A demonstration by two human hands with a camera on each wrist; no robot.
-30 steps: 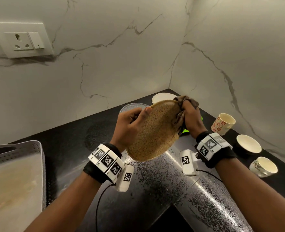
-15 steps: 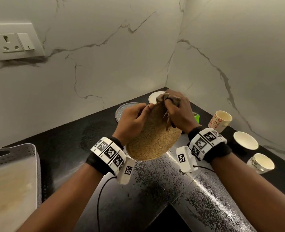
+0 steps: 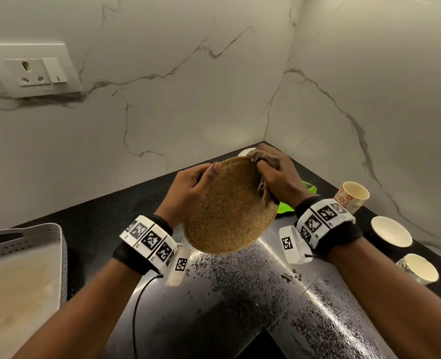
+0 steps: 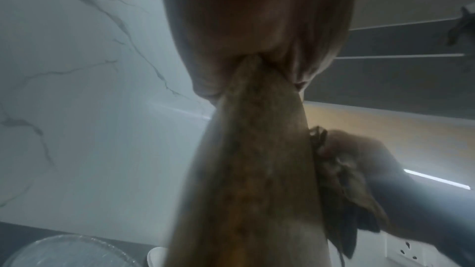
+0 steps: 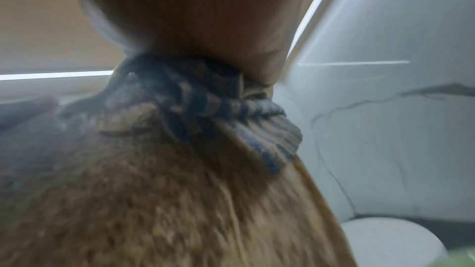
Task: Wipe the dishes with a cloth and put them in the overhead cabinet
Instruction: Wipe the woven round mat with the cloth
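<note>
A speckled brown plate (image 3: 229, 208) is held tilted above the black counter, its underside toward me. My left hand (image 3: 193, 189) grips its left rim, thumb on the near face. My right hand (image 3: 279, 177) holds a bunched brown-grey cloth (image 3: 263, 161) against the plate's upper right rim. The left wrist view has the plate (image 4: 252, 170) edge-on with the cloth (image 4: 342, 180) to its right. In the right wrist view the striped cloth (image 5: 205, 105) is pressed on the plate (image 5: 167, 210).
On the counter at right stand a floral cup (image 3: 352, 195), a white bowl (image 3: 391, 231) and another cup (image 3: 418, 268). A green thing (image 3: 286, 206) and a white plate (image 3: 245, 152) lie behind the hands. A grey perforated tray (image 3: 22, 268) sits at left. A glass plate (image 4: 64, 251) is below.
The right hand with the cloth moved from the plate's right edge up across it to the upper rim. The left hand kept its grip and the plate stayed tilted.
</note>
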